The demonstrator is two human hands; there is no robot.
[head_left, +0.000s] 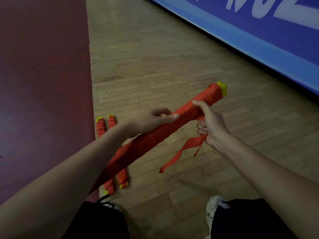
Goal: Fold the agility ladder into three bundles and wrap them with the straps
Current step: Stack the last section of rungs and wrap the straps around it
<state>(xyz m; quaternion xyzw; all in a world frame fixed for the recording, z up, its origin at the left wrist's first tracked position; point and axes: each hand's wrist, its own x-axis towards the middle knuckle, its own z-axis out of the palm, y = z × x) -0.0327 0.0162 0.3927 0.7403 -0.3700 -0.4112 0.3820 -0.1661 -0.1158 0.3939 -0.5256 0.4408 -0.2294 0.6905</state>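
Observation:
A long ladder bundle (155, 135), yellow rungs wound in orange strap, slants in the air from lower left to upper right. My left hand (151, 119) grips its middle from above. My right hand (209, 121) holds the bundle further up with the thumb on top, and its curled fingers pinch the loose orange strap (179, 152), whose free ends dangle below. Two wrapped bundles (123, 178) lie side by side on the floor under my left forearm, partly hidden by it.
Wooden plank floor (155, 57) all around. A dark red mat or floor zone (43, 83) fills the left side. A blue banner (259, 31) runs along the upper right. My shoes (214, 209) and dark shorts show at the bottom.

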